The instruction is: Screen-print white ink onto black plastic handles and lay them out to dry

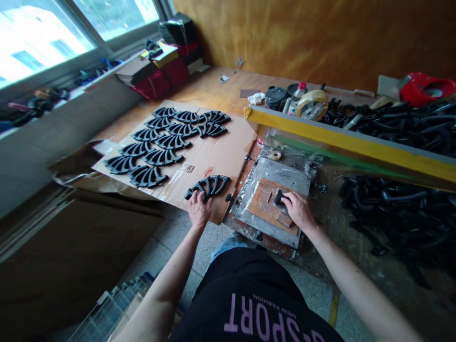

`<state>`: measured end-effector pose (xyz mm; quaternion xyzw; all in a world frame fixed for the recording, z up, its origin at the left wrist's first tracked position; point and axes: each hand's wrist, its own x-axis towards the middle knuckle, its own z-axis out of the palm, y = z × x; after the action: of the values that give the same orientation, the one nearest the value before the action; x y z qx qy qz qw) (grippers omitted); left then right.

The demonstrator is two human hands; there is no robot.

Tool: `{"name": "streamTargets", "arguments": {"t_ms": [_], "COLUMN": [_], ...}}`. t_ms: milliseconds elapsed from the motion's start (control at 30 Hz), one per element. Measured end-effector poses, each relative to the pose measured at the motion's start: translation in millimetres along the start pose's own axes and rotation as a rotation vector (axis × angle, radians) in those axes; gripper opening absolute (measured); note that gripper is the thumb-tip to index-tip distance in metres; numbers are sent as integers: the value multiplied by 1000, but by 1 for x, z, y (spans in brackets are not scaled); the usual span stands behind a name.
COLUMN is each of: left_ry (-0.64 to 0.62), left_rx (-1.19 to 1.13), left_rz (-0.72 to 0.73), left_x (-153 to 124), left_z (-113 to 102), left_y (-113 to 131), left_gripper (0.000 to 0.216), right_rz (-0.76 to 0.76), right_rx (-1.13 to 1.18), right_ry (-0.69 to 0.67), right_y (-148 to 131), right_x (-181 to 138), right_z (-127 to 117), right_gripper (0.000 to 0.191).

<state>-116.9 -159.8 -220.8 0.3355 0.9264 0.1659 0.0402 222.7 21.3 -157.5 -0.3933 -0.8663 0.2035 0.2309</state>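
Note:
My left hand (199,208) is at the near edge of a cardboard sheet (228,147), its fingers curled onto the near end of a small fanned group of black curved pieces (216,184). My right hand (298,209) pinches a black curved piece (278,197) over a brown wooden block (261,199). That block lies on a grey metal plate (245,209) to the right of the cardboard. The fingers partly hide the piece in my right hand. Farther back on the cardboard, several fanned rows of the same black pieces (147,175) lie side by side.
A yellow-sided frame bar (331,133) slants above the bench behind the plate. Heaped black pieces (399,213) lie on the right, with more beyond the bar. A tape roll (312,105), a red-capped bottle (298,97) and a dark tub (275,98) stand at the back.

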Motion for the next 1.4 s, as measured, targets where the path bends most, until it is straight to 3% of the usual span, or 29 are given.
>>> {"name": "streamTargets", "arguments": {"t_ms": [100,200,300,433,567,667,800,933,1033,1200,1300,1400], "left_ry": [-21,-83,-111,-71,-95,-153,-201,-252,-316,-388,-383,-329], "left_rx": [101,126,117,128,118,83,9,-29,-24,5,3,5], "left_rz": [142,110,67,75,142,233,443,792,950,983,938,809], "left_x": [-6,2,14,22,28,44,98,190,261,339,355,352], "left_z": [9,12,14,15,14,9,1,-3,1,8,10,10], "left_y": [14,24,30,30,19,4,-9,-4,7,8,-6,-18], "left_gripper": [59,67,72,63,54,49,52,51,54,55,55,53], "right_rz": [-100,-149,-194,-226,-147,-52,-43,11,91,162,116,92], "right_rx": [-205,-314,-262,-72,-151,-199,-144,-100,-64,-50,-38,-33], "right_ry": [-40,-49,-66,-289,-621,-756,-684,-519,-454,-456,-468,-472], "right_y": [-5,-13,-38,-99,-156,-179,-179,-169,-168,-175,-181,-184], "right_x": [6,10,21,59,102,118,127,156,192,251,272,280], "right_z": [5,3,14,67,132,162,183,202,218,248,265,277], "right_gripper": [20,16,20,24,34,44,53,54,58,59,58,61]}}
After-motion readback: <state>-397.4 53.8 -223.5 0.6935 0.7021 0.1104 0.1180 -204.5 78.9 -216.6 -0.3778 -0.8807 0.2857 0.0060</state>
